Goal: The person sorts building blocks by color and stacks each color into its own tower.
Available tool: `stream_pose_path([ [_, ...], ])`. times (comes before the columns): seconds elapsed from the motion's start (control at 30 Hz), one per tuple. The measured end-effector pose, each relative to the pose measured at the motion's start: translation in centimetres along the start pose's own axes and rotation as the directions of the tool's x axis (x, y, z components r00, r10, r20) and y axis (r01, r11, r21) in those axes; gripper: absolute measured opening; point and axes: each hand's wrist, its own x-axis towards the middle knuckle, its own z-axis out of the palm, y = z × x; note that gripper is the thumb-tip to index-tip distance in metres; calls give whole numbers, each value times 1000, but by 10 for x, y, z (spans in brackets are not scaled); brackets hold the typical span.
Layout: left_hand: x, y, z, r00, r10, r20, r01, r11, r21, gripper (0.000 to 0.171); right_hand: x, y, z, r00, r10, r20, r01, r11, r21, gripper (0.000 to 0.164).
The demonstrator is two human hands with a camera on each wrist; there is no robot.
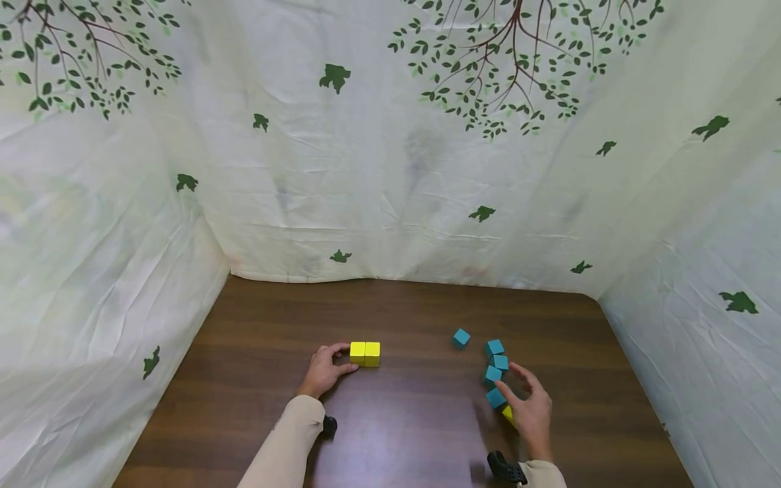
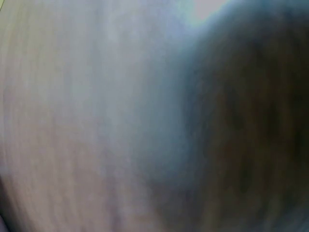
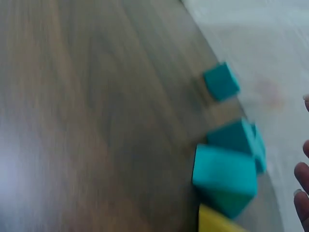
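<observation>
Two yellow cubes (image 1: 365,354) stand side by side on the table left of centre. My left hand (image 1: 322,372) holds the left one, index finger at its far side and thumb at its near side. On the right, my right hand (image 1: 532,415) hovers beside a loose row of blue cubes (image 1: 499,362), thumb and fingers spread apart with nothing between them. Its thumb overlaps the nearest blue cube (image 1: 496,398) in the head view. A yellow cube (image 1: 508,413) shows partly from behind that hand. In the right wrist view, fingertips (image 3: 302,176) appear at the right edge.
A single blue cube (image 1: 461,338) lies apart, left of the row. The brown wooden table (image 1: 427,413) is bordered at the back and both sides by white cloth (image 1: 378,230) printed with leaves and branches. The left wrist view is blurred.
</observation>
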Motion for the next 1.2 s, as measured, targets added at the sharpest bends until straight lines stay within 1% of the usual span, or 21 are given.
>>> stream_pose_path([
  [0.13,0,1,0,1000,-12,10,11,1000,8,45,-2,14,-11,995,96,-25,-96,995,-19,48],
  [0.2,0,1,1,1000,-16,12,16,1000,8,45,-4,20,-15,992,125,-31,-126,992,-26,51],
  [0.37,0,1,1,1000,-19,13,19,1000,6,44,-8,34,-18,982,187,-2,-187,982,-25,57],
  [0.47,0,0,2,1000,-20,14,20,1000,6,45,-11,42,-18,978,210,18,-209,977,-46,59],
  [0.6,0,-1,3,1000,-19,15,19,1000,5,45,-14,49,-16,981,192,-2,-191,979,-65,59],
  [0.73,0,-1,3,1000,-15,12,15,1000,1,44,-16,54,-14,984,174,-28,-175,983,-47,57],
  [0.9,-2,1,3,1000,-3,7,3,1000,3,44,-22,59,-17,982,186,-9,-186,980,-66,58],
  [1.03,-2,2,1,1000,12,-5,-12,1000,8,44,-25,61,-18,987,160,-4,-159,983,-90,52],
  [1.2,-2,1,0,999,30,-12,-30,1000,-7,44,-25,61,-16,993,113,-46,-118,985,-125,42],
])
